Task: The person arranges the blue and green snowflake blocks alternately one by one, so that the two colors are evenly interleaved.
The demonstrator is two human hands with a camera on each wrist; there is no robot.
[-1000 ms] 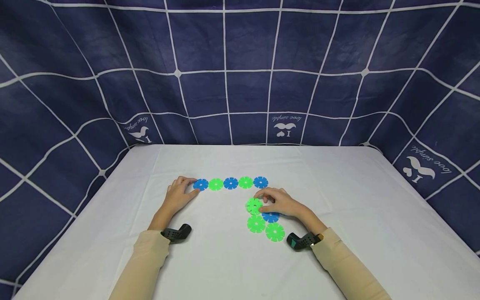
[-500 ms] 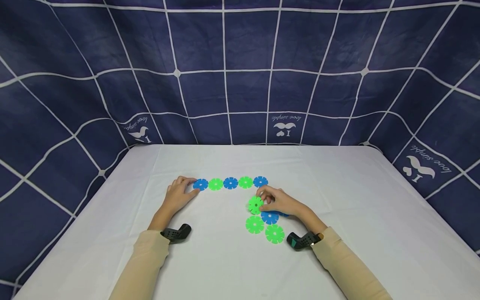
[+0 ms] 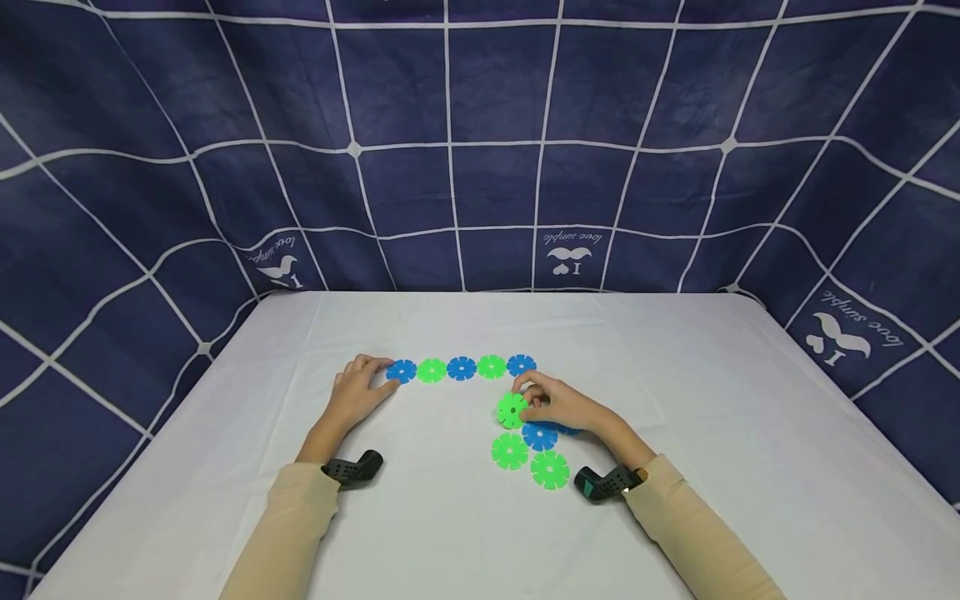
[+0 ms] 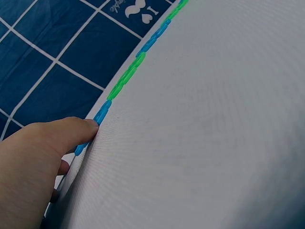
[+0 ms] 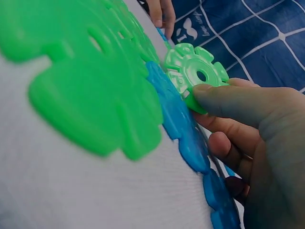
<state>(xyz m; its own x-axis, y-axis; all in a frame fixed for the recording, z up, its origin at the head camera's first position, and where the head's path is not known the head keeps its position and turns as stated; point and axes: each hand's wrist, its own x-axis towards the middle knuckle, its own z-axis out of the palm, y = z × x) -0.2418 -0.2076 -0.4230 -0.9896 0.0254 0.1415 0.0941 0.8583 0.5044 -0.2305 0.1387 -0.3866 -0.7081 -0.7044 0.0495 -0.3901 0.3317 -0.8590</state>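
The right hand (image 3: 562, 406) is pinching a green disc (image 3: 506, 412) by its rim, with blue discs (image 3: 534, 432) lying beneath it, while the left hand (image 3: 358, 392) is holding the end disc (image 3: 407, 377) between thumb and finger. That rim-only grip is probably risking a slip, and the low-curled right fingers are possibly risking nudging the blue discs.
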